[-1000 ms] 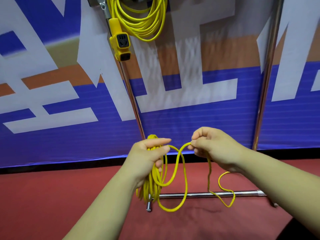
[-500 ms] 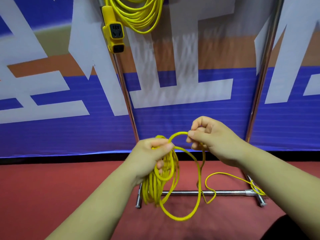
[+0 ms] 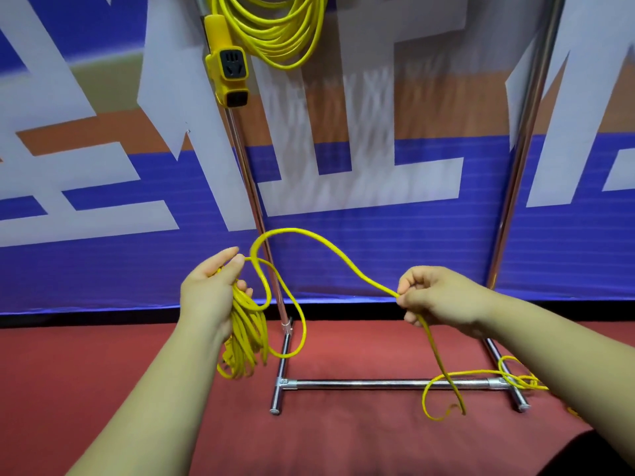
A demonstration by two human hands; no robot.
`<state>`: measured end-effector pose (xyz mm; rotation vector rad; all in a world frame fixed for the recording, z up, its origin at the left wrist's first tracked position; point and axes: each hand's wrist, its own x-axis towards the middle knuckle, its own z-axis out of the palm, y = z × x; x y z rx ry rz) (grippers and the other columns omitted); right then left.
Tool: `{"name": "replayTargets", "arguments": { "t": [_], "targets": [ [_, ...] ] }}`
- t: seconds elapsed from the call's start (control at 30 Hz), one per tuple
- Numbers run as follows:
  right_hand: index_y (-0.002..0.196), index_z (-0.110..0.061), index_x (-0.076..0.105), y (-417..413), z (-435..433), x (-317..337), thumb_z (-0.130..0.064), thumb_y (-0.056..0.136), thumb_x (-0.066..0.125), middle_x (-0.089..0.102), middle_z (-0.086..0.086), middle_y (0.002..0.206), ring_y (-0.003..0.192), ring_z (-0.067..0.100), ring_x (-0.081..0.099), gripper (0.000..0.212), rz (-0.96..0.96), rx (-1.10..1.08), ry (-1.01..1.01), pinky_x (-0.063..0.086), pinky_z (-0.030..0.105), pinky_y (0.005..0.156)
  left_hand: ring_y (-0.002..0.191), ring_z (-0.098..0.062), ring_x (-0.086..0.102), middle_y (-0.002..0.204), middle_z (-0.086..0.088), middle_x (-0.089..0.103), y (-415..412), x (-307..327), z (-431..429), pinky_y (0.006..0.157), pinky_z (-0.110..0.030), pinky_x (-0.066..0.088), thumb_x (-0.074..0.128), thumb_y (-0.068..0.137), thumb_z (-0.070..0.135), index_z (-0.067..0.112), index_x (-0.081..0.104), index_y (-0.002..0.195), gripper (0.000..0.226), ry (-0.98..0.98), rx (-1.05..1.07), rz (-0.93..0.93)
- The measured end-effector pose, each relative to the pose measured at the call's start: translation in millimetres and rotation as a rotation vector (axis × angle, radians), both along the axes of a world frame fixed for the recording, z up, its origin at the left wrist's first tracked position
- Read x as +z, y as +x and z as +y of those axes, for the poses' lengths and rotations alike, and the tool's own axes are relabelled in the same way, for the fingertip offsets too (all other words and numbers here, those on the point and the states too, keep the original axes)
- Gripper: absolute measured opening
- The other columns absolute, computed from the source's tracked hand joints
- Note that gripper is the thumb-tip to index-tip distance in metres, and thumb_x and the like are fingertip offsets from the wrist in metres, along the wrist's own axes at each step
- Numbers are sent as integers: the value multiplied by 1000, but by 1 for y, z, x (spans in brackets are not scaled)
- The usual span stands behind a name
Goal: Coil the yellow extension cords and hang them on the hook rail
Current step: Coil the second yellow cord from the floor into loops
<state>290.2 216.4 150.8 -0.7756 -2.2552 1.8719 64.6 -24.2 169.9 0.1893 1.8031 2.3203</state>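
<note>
Our right hand has swung out right of the rack's left post, thumb & fingers pinching the cord. Left hand curls round the coil by that post. We've drawn another loop's length; slack remains at the rack base.

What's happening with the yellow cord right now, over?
Left hand grips the coiled bundle. Right hand pinches the loose cord. Slack tail lies across the stand's base bar, could snag.
</note>
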Motion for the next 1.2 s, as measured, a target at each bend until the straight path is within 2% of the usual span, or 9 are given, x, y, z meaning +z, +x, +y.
{"name": "replayTargets", "arguments": {
  "t": [0.1,0.33,0.53,0.67,0.77,0.87,0.97,1.1,1.2],
  "targets": [
    [92,-9,64,-3,-3,2,0,90,62,67,9,71,63,19,70,10,-82,-88,-166,57,29,59,54,-14,56,77,-5,65,0,-3,-4,60,-32,53,68,93,7,19,72,117,27,75,-7,-44],
    [97,-11,75,-10,-21,11,-8,90,64,72,3,76,70,19,73,13,-186,-159,-318,58,29,65,56,-18,59,67,-6,58,28,8,-1,56,-32,54,59,94,0,10,68,115,26,130,-273,-4],
    [93,-18,78,-14,-39,19,-11,84,69,71,-3,69,56,9,57,15,-255,-148,-272,33,19,55,65,-24,65,78,-17,62,60,17,7,63,-35,59,67,75,4,9,71,108,33,67,-481,51],
    [93,-17,77,-18,-44,23,-10,86,71,73,-3,70,59,7,68,11,-194,-170,-392,45,15,56,66,-25,66,77,-19,64,80,15,13,63,-36,58,71,74,3,16,78,105,35,-6,-578,104],
    [96,-14,76,-20,-47,27,-9,86,74,75,-1,72,67,9,74,11,-105,-197,-486,55,15,57,68,-26,67,80,-20,65,87,12,18,66,-36,58,75,73,2,15,73,119,47,-43,-596,133],
    [95,-6,73,-21,-48,34,-5,87,73,75,4,75,65,12,74,9,18,-249,-618,56,17,51,79,-31,71,88,-25,70,92,10,22,74,-39,58,80,74,7,19,70,125,53,-66,-604,177],
    [92,-4,71,-20,-45,41,-4,89,69,75,7,75,62,12,73,3,93,-258,-711,58,18,55,91,-37,73,96,-31,70,96,10,27,83,-42,58,73,77,10,23,67,126,51,-65,-568,183],
    [91,-2,70,-16,-42,49,-5,91,67,74,8,73,61,12,73,4,126,-233,-795,58,17,55,96,-37,74,94,-19,73,98,6,31,90,-50,57,65,91,-1,28,67,126,46,-95,-564,208],
    [95,0,70,-16,-45,50,-5,90,68,75,9,77,66,13,74,7,151,-213,-819,60,19,61,94,-37,74,97,-11,75,99,7,33,90,-53,56,68,90,4,32,68,126,45,-139,-581,249]
  ]
}}
